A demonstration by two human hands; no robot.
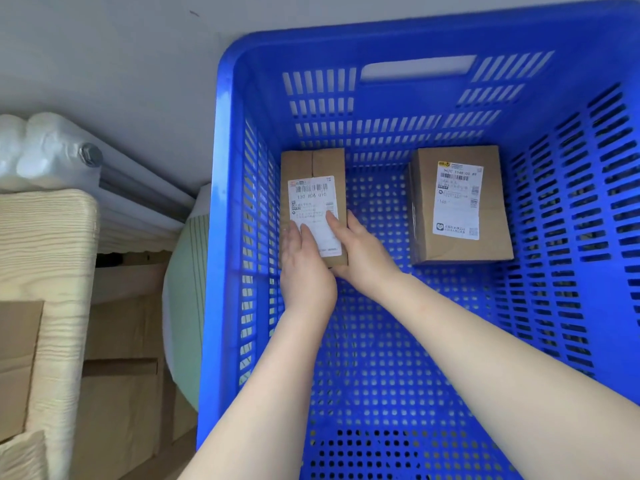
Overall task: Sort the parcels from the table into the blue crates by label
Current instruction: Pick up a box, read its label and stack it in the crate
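Left hand: gripping the near end of the narrow parcel, thumb lying flat on its white label.
Right hand: clamping the same end from the other side, fingers curling underneath, so both hands are sharing the load.
Narrow parcel: sitting label-up by the left wall of the blue crate, probably being lowered into the corner to leave floor space free.
Second parcel: lying label-up near the far wall, well apart from the first.
Contact: whether the held parcel is already touching the crate floor is hard to tell.
Labels: small print is too fine to read.
Table: not in view.
Crate: its right side and near edge are being cut off.
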